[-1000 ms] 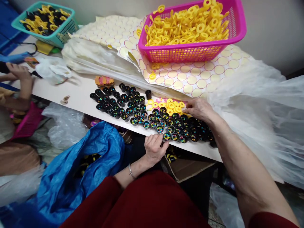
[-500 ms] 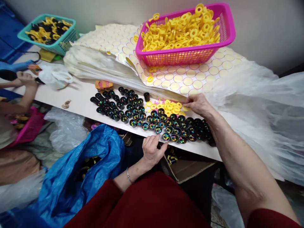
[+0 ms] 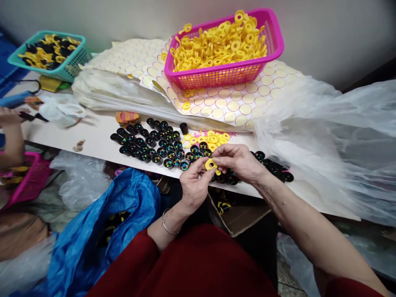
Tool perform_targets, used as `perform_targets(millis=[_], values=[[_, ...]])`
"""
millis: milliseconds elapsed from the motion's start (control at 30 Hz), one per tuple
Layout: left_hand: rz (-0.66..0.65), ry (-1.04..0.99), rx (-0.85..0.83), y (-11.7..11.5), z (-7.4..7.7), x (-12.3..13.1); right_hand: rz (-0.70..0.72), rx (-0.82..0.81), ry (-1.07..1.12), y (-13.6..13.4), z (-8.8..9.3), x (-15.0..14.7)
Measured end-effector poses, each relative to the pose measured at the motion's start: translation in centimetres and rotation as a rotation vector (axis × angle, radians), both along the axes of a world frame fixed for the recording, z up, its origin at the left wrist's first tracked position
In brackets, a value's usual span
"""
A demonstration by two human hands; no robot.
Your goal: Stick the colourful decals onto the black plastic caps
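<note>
A yellow ring piece [image 3: 210, 164] is held between my two hands, above the front edge of the table. My left hand [image 3: 194, 183] pinches it from the left, thumb and fingers closed. From the right, the fingertips of my right hand [image 3: 239, 163] grip it too. Beneath and around them stand many small black cups [image 3: 156, 159] with coloured beads inside; my hands hide some of these. Just behind lies a pile of yellow ring pieces [image 3: 213, 139] beside scattered pink bits. A lone black cup [image 3: 183, 128] stands left of that pile.
Behind are a pink basket [image 3: 222, 74] of yellow pieces and a green basket [image 3: 71, 66] of black and yellow ones. Clear plastic sheeting [image 3: 309, 136] covers the right side. A blue sack [image 3: 102, 214] lies below the table. Another person's arm [image 3: 12, 136] shows at far left.
My right hand has come from the yellow pile toward me with a yellow ring piece. My left hand has risen slightly and now grips it too. The view has shifted.
</note>
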State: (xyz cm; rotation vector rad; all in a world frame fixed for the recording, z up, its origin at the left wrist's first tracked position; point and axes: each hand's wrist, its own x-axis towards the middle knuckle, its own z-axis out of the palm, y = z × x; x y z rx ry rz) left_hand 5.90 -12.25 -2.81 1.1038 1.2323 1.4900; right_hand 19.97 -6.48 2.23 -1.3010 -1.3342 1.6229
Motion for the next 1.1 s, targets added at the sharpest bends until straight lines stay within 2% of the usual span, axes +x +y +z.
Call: perform_targets(millis=[67,133,200,267,400,533,633,700,800,867,933,1000,1100], values=[[0.027,-0.050,-0.055,0.2,0.0,-0.2,-0.052,0.032,-0.282,2.2,-1.1,1.8],[0.048,-0.070,-0.080,0.3,-0.1,-0.4,-0.119,0.134,-0.667,5.2,-2.3,4.0],[0.062,-0.075,-0.089,0.3,-0.3,-0.5,-0.090,0.214,-0.985,7.9,-3.5,5.8],[0.071,-0.070,-0.094,0.2,-0.5,-0.6,-0.024,0.256,-1.167,9.9,-4.5,7.0],[0.065,-0.045,-0.088,0.1,-0.9,-0.6,0.050,0.248,-1.259,11.0,-5.7,7.3],[0.064,-0.036,-0.078,0.1,-0.9,-0.9,0.030,0.203,-1.282,10.6,-6.3,6.2],[0.079,-0.036,-0.072,0.1,-0.8,-1.1,-0.004,0.182,-1.313,10.5,-6.3,5.3],[0.080,-0.037,-0.079,0.0,-0.7,-1.4,-0.034,0.170,-1.308,10.3,-5.6,5.0],[0.063,-0.042,-0.079,-0.6,-0.7,-2.0,-0.078,0.209,-1.228,8.3,-3.4,5.5],[0.018,-0.039,-0.066,-1.3,-0.6,-2.4,-0.145,0.268,-1.036,5.1,-1.9,6.3],[-0.054,-0.024,-0.057,-2.3,-0.5,-2.6,-0.216,0.254,-0.763,0.5,-1.3,7.0],[-0.146,-0.002,-0.048,-3.3,-0.6,-2.5,-0.214,0.138,-0.634,-4.3,-1.9,7.4],[-0.285,0.009,-0.036,-4.7,-1.2,-1.5,-0.394,0.142,-0.695,-9.7,-5.0,7.4]])
